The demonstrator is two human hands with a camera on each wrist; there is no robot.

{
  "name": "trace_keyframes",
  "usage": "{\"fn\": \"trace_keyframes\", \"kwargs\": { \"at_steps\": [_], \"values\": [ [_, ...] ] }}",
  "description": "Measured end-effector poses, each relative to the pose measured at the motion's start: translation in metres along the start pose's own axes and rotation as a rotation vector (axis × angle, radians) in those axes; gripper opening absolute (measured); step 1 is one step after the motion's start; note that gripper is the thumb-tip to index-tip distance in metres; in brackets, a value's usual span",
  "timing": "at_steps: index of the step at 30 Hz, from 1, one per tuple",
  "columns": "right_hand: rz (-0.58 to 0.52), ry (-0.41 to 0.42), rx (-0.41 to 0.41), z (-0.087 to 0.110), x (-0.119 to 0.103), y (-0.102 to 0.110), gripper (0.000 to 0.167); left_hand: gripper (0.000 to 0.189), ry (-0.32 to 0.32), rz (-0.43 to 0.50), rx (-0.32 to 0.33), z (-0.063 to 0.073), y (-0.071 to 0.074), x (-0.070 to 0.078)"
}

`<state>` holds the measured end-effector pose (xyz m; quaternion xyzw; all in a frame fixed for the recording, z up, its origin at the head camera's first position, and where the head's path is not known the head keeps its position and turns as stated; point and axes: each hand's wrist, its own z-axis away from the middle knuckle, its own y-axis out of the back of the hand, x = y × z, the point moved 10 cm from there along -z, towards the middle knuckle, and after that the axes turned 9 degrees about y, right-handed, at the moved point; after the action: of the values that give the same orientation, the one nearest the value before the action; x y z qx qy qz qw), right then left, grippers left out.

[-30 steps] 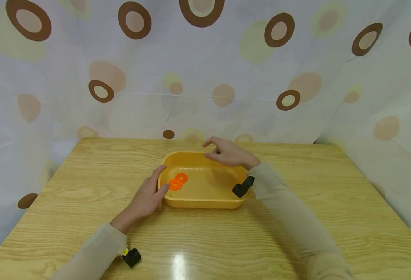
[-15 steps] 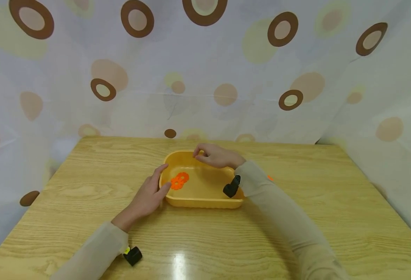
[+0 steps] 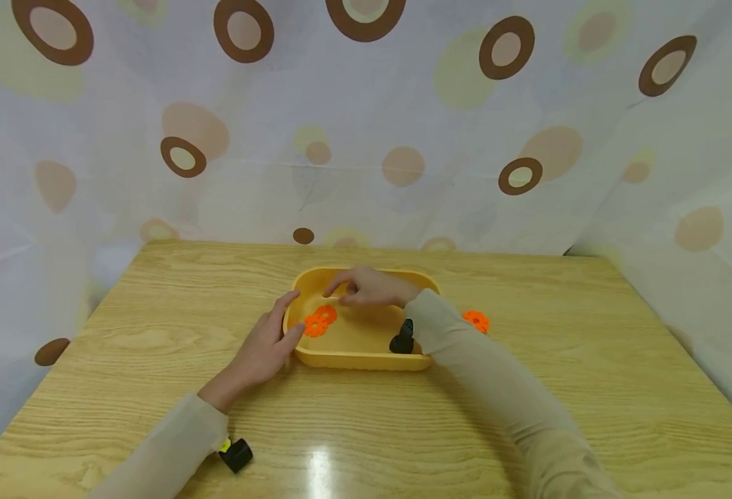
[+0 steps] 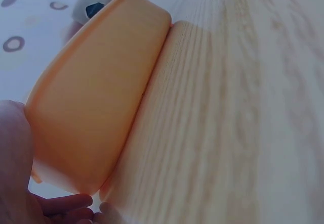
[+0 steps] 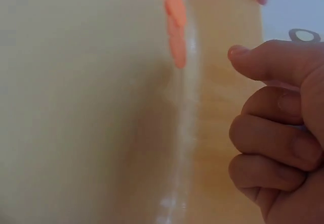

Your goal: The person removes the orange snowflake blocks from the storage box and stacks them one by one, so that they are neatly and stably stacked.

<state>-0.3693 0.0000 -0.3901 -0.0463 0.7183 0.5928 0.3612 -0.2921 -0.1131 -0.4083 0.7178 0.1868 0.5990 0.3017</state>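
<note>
The yellow plastic tray [image 3: 360,361] stands on the wooden table. Two overlapping orange flower-shaped pieces [image 3: 316,326] lie inside its left end. My left hand [image 3: 263,350] holds the tray's left end, thumb over the near rim and a finger at the far side. In the left wrist view its curled fingers [image 4: 71,204] touch the tray's outer wall [image 4: 96,92]. Over the tray's back half hovers my right hand [image 3: 369,285], holding nothing. Its index finger reaches toward the flower pieces, apart from them. The right wrist view shows the other fingers [image 5: 268,138] curled.
A further orange flower-shaped piece [image 3: 477,321] lies on the table right of the tray, partly behind the right sleeve [image 3: 484,381]. A patterned cloth [image 3: 366,201] hangs behind the table [image 3: 366,430] and along both sides.
My right hand has moved left and lower, from above the back rim into the tray's space. The flower piece right of the tray has come out from behind the sleeve. The left hand stays put.
</note>
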Motion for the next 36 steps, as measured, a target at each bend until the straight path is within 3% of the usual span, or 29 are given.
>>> {"fn": "trace_keyframes", "kwargs": {
  "at_steps": [7, 14, 30, 36],
  "values": [
    [0.087, 0.007, -0.063, -0.004, 0.005, -0.015, 0.034, 0.056, 0.005, -0.014, 0.006, 0.000, -0.001, -0.001],
    [0.055, -0.025, -0.082, -0.002, 0.010, -0.021, 0.039, 0.056, 0.002, -0.013, 0.015, 0.000, -0.001, -0.002],
    [0.048, 0.021, -0.101, -0.008, 0.010, -0.029, 0.042, 0.056, 0.014, -0.009, 0.015, 0.002, 0.002, -0.001],
    [0.026, -0.040, -0.071, -0.007, 0.015, -0.026, 0.037, 0.056, 0.001, -0.010, 0.018, 0.001, 0.001, 0.000]
  ]
}}
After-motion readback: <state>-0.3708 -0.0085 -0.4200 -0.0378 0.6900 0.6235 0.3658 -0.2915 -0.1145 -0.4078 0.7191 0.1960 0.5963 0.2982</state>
